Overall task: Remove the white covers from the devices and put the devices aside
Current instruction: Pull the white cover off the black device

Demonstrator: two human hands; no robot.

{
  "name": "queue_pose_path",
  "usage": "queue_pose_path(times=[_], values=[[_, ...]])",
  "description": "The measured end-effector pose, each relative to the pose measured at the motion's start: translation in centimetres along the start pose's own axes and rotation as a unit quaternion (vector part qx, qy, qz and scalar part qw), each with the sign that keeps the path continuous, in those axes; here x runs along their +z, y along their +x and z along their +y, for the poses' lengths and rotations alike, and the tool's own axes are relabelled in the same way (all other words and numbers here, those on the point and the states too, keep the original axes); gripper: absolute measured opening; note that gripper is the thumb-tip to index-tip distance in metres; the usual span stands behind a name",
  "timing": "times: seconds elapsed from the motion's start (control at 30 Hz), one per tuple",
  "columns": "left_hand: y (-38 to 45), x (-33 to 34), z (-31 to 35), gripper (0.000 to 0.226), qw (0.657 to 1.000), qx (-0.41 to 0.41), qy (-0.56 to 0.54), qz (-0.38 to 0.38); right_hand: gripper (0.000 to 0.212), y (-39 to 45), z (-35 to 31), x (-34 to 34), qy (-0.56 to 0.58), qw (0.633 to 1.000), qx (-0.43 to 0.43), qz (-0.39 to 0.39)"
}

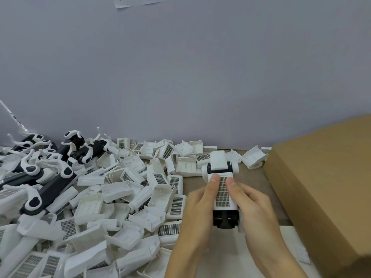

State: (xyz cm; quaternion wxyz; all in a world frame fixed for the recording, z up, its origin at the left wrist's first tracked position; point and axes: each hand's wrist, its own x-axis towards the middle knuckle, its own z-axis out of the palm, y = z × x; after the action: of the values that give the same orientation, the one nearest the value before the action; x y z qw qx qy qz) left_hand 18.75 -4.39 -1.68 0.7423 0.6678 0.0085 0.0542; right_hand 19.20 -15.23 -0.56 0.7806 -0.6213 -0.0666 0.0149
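Holding one device [221,189] between them, the left hand [197,205] and right hand [253,205] grip it from either side above the table [255,177]. Both thumbs press on the white cover [222,195], one at each edge of its gridded panel; the remaining fingers curl round the body, apparently underneath, though that side is hidden. The dark end of the device projects toward the wrists. Left of the left hand lies a heap of removed covers [124,197]; beyond it, farther left, stripped devices [46,183] are piled. A cardboard box [321,187] stands right of the right hand.
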Motion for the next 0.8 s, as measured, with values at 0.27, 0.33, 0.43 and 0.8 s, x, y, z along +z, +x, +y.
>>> queue_pose_path(times=[0.27, 0.33, 0.43, 0.8], values=[[0.04, 0.1, 0.55, 0.079, 0.996, 0.03, 0.069, 0.037, 0.035, 0.2, 0.54, 0.45, 0.008, 1.0, 0.013, 0.007], [-0.03, 0.22, 0.65, 0.079, 0.993, 0.046, 0.102, 0.033, 0.035, 0.19, 0.57, 0.42, -0.012, 1.0, 0.002, 0.027], [-0.11, 0.25, 0.66, 0.085, 0.99, 0.061, 0.126, 0.031, 0.029, 0.27, 0.68, 0.32, -0.052, 0.997, -0.018, 0.061], [-0.19, 0.46, 0.39, 0.067, 0.998, 0.031, 0.062, 0.0, 0.038, 0.38, 0.81, 0.35, 0.016, 0.998, 0.018, 0.059]])
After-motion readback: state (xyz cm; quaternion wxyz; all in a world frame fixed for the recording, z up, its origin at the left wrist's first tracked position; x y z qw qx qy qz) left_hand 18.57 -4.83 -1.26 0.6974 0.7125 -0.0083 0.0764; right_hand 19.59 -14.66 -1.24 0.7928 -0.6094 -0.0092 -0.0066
